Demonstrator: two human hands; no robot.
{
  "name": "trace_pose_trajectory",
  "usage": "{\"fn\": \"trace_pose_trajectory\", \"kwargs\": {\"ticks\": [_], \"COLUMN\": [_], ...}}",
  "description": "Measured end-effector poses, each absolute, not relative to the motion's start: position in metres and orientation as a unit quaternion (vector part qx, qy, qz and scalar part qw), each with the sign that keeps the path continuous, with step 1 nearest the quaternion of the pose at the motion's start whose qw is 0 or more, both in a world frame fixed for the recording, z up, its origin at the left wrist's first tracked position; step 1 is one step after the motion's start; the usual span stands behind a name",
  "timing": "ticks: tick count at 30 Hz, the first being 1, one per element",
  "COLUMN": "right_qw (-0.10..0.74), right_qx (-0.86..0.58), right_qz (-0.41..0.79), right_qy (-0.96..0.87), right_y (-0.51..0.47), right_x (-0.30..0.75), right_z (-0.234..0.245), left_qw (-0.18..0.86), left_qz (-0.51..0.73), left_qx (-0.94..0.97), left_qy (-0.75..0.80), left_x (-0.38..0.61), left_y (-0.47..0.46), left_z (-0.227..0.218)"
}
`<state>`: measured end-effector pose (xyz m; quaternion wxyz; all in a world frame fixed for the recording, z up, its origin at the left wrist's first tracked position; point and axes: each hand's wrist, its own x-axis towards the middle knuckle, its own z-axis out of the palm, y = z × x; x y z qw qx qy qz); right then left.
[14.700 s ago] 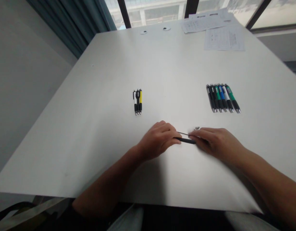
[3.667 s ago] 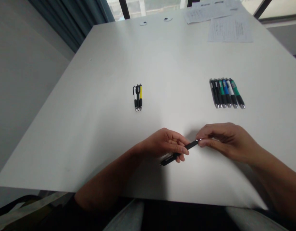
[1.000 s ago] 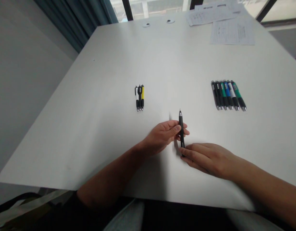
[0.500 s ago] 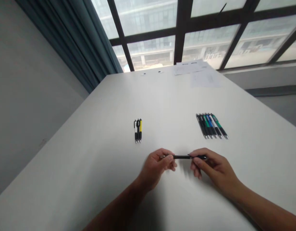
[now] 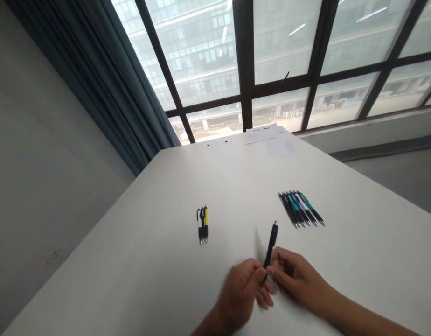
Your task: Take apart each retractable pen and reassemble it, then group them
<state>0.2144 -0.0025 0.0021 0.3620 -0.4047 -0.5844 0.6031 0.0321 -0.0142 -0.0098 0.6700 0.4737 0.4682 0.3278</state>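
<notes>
A slim black pen (image 5: 270, 245) stands nearly upright between my hands, its metal tip pointing away from me. My right hand (image 5: 292, 275) pinches its lower part with the fingertips. My left hand (image 5: 240, 291) is blurred, with its fingers against the pen's lower end. The pen's bottom end is partly hidden by my fingers. Both hands are held near the front of the white table (image 5: 187, 196), and a short way from them lie several pens in two groups.
A tight row of three slim pens (image 5: 202, 225) lies left of my hands. Several thicker coloured pens (image 5: 301, 210) lie side by side to the right. Papers (image 5: 280, 145) rest at the far edge, before a large window (image 5: 278, 60); a teal curtain (image 5: 96, 88) hangs left.
The pen has turned from lying crosswise between my hands to standing tip-up. The view has tilted upward, showing more window and placing the table lower in the picture.
</notes>
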Motion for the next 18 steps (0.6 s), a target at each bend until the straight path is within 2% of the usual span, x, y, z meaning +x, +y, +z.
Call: {"fn": "trace_pose_trajectory", "kwargs": {"ticks": [4,9,13,18], "right_qw": [0.35,0.296,0.256,0.238], "right_qx": [-0.427,-0.45,-0.451,-0.441], "right_qz": [0.574,0.474,0.385,0.343], "right_qy": [-0.605,-0.696,-0.763,-0.794], "right_y": [0.001,-0.002,-0.004,-0.004], "right_x": [0.216,0.215,0.214,0.217], "right_z": [0.006,-0.005,-0.013,-0.011], "left_qw": [0.634,0.623,0.615,0.61], "left_qz": [0.287,0.332,0.323,0.307], "left_qx": [0.542,0.499,0.486,0.494], "left_qy": [0.47,0.503,0.531,0.538], "left_x": [0.03,0.03,0.034,0.037], "left_y": [-0.014,-0.005,0.001,-0.004], "left_z": [-0.008,-0.006,-0.004,-0.006]}}
